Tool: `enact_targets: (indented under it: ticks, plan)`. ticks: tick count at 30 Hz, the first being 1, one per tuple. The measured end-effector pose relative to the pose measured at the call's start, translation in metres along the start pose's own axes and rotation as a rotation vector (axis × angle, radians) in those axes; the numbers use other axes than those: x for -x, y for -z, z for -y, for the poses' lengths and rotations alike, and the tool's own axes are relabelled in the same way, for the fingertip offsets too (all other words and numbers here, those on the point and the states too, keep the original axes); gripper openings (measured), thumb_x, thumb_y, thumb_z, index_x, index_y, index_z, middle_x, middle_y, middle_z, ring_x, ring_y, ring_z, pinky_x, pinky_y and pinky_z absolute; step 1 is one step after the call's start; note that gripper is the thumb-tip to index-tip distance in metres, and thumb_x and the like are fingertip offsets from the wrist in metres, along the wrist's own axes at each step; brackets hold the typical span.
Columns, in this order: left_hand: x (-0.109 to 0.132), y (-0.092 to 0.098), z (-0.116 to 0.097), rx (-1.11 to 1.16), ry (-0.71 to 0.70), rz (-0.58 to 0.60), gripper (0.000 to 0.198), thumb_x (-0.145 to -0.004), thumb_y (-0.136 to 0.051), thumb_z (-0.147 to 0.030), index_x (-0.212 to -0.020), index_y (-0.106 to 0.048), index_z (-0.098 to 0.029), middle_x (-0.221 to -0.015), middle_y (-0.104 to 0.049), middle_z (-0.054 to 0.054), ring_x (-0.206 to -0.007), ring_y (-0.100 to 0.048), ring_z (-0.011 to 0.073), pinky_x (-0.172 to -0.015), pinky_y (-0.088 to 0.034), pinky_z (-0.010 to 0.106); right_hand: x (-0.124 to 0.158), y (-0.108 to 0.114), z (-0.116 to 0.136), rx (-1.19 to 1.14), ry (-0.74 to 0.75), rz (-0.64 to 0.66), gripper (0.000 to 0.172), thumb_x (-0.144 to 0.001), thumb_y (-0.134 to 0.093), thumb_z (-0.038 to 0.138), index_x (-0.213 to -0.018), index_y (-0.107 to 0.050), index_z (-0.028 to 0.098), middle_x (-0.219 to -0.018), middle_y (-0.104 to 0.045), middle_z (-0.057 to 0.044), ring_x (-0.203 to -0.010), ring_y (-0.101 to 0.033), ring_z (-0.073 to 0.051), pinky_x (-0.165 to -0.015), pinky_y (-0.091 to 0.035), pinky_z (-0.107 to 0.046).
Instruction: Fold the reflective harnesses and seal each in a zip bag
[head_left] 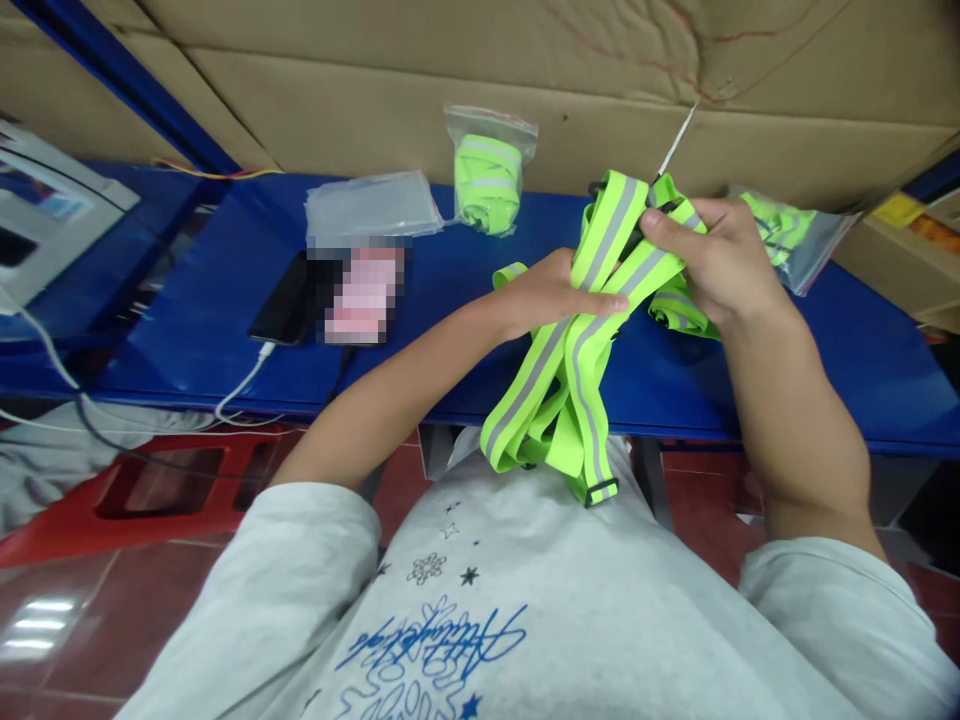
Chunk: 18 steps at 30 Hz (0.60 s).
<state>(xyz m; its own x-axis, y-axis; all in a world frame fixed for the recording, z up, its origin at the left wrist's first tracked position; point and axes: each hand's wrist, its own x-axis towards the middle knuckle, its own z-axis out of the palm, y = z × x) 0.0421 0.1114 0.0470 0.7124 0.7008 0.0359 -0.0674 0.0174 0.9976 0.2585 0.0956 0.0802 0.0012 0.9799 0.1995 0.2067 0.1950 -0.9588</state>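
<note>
L hand [551,297] grips neon-green fabric straps w/ grey stripes [607,235] btwn thumb & fingers; R hand [726,255] pinches their upper end; they hang past front edge of blue metal desk [439,275]; clear plastic bag of green straps [487,185] sits nr back edge.

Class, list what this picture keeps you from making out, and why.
Head view:
Left hand: partly hidden behind green straps.
Pink rectangle: details blurred by pixelation.
Pale machine: cut off by left edge.
Clear bag at right: partly covered by right hand.
</note>
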Motion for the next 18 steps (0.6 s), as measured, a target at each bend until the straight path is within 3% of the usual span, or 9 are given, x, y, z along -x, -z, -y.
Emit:
enact_targets:
  ticks: [2,6,8,10,12,14,16,18]
  plan:
    - [0.002,0.001,-0.003,-0.012,0.008,0.024,0.049,-0.073,-0.096,-0.043,-0.108,-0.077,-0.015,-0.104,-0.080,0.009,-0.103,-0.078,0.0323,-0.101,-0.062,0.054,0.000,-0.001,0.003,-0.012,0.006,-0.013,0.036,-0.077,-0.091,0.060,-0.083,-0.074,0.029,-0.088,-0.078,-0.002,-0.094,-0.075,-0.025,-0.083,-0.067,-0.042]
    - [0.003,0.003,-0.005,-0.036,-0.068,0.090,0.051,-0.074,-0.094,-0.045,-0.114,-0.075,-0.018,-0.110,-0.080,0.008,-0.116,-0.075,0.0334,-0.107,-0.059,0.053,-0.004,0.000,0.003,-0.027,-0.113,0.137,0.041,-0.082,-0.085,0.063,-0.102,-0.075,0.029,-0.096,-0.079,-0.003,-0.092,-0.076,-0.026,-0.081,-0.066,-0.043]
    - [0.002,0.005,-0.004,-0.079,-0.091,0.092,0.051,-0.075,-0.093,-0.046,-0.113,-0.074,-0.018,-0.110,-0.079,0.007,-0.121,-0.073,0.0348,-0.109,-0.058,0.054,-0.004,0.000,0.001,0.074,-0.001,0.121,0.046,-0.084,-0.084,0.064,-0.112,-0.074,0.029,-0.104,-0.078,-0.005,-0.094,-0.075,-0.025,-0.083,-0.065,-0.043]
    - [0.000,0.007,-0.002,-0.113,-0.093,0.058,0.051,-0.075,-0.094,-0.046,-0.111,-0.073,-0.017,-0.110,-0.078,0.007,-0.121,-0.072,0.0359,-0.109,-0.057,0.056,-0.001,-0.001,0.000,0.281,0.256,0.045,0.042,-0.091,-0.078,0.063,-0.113,-0.076,0.028,-0.112,-0.077,-0.007,-0.102,-0.075,-0.026,-0.092,-0.063,-0.046]
    - [-0.001,0.008,-0.001,-0.117,-0.088,0.022,0.051,-0.074,-0.095,-0.045,-0.110,-0.071,-0.016,-0.111,-0.078,0.008,-0.120,-0.072,0.0361,-0.109,-0.056,0.058,0.003,-0.003,0.002,0.484,0.446,0.077,0.041,-0.103,-0.061,0.063,-0.118,-0.078,0.029,-0.120,-0.077,-0.009,-0.113,-0.074,-0.029,-0.103,-0.060,-0.049]
    - [0.000,0.006,-0.002,-0.097,-0.085,-0.003,0.052,-0.076,-0.095,-0.041,-0.112,-0.070,-0.014,-0.112,-0.078,0.009,-0.120,-0.072,0.0353,-0.110,-0.055,0.061,0.008,-0.004,0.006,0.597,0.489,0.208,0.049,-0.108,-0.050,0.063,-0.134,-0.073,0.029,-0.133,-0.076,-0.008,-0.126,-0.071,-0.032,-0.112,-0.056,-0.054]
    - [0.002,0.002,-0.006,-0.066,-0.065,-0.005,0.049,-0.079,-0.094,-0.039,-0.112,-0.069,-0.013,-0.110,-0.079,0.010,-0.120,-0.073,0.0342,-0.110,-0.055,0.062,0.011,-0.007,0.013,0.625,0.470,0.287,0.056,-0.104,-0.058,0.064,-0.147,-0.066,0.029,-0.147,-0.070,-0.007,-0.136,-0.067,-0.035,-0.119,-0.052,-0.058]
    - [0.005,-0.004,-0.012,-0.011,-0.037,-0.002,0.045,-0.082,-0.091,-0.042,-0.111,-0.070,-0.014,-0.105,-0.080,0.009,-0.119,-0.075,0.0337,-0.107,-0.058,0.059,0.012,-0.011,0.026,0.645,0.434,0.303,0.057,-0.100,-0.068,0.061,-0.147,-0.067,0.030,-0.147,-0.071,-0.006,-0.136,-0.067,-0.037,-0.123,-0.048,-0.060]
